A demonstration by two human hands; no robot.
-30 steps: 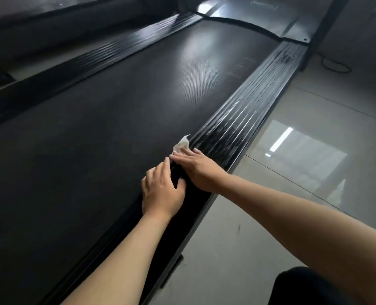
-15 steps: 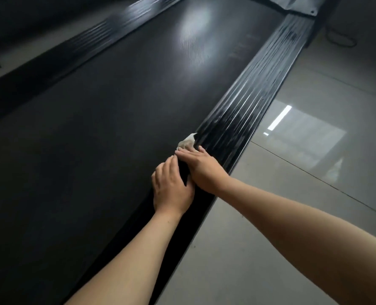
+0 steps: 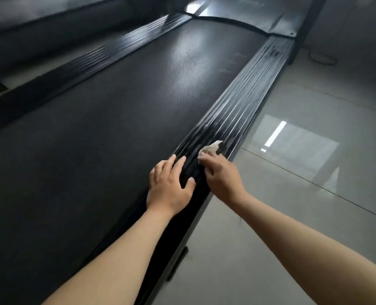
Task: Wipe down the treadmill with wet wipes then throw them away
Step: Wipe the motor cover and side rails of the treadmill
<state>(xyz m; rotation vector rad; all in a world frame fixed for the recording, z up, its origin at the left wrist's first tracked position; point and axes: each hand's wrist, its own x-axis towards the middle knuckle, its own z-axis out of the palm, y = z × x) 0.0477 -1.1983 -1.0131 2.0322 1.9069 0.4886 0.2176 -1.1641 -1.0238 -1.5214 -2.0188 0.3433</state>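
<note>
The black treadmill fills the left and centre, its dark belt (image 3: pixel 108 137) bordered on the right by a ribbed, glossy side rail (image 3: pixel 244 100). A crumpled, greyish wet wipe (image 3: pixel 211 148) lies on that rail, and my right hand (image 3: pixel 221 178) presses it down with flat fingers; most of the wipe is hidden under them. Just left of it, my left hand (image 3: pixel 169 186) rests flat where the rail meets the belt, fingers straight and holding nothing.
Shiny grey floor tiles (image 3: pixel 314 194) run along the treadmill's right side, mirroring a ceiling light. A black cable (image 3: pixel 321 59) lies on the floor at the far right. The left side rail (image 3: pixel 108 49) and the front motor cover (image 3: pixel 237 16) lie farther away.
My right hand has slid the wipe across the rail from its belt side toward the outer edge. My left hand stays flat on the rail. The camera tipped down, then back up.
</note>
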